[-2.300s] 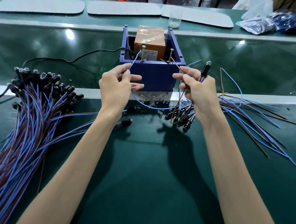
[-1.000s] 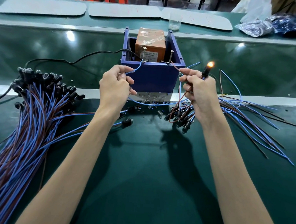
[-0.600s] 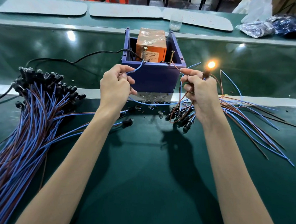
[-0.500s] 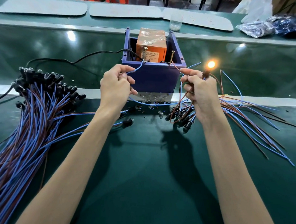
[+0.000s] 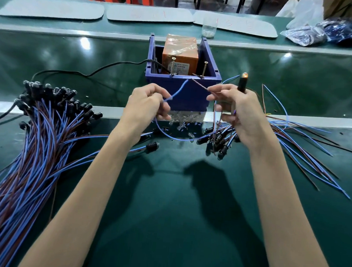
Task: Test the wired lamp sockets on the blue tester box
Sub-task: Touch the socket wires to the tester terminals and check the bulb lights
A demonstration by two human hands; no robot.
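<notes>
Left hand (image 5: 145, 105) pinches curved blue wire (image 5: 177, 90), right hand (image 5: 242, 116) slim black socket (image 5: 242, 86).

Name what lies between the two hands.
Head view: a thin blue wire end from the left hand and a thin brown wire end from the right hand reach into the gap; the blue plastic tester box stands behind.

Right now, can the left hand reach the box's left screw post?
Likely yes: the left hand, pinching the blue wire, sits just before the blue box; nothing stands between it and the screw post.
</notes>
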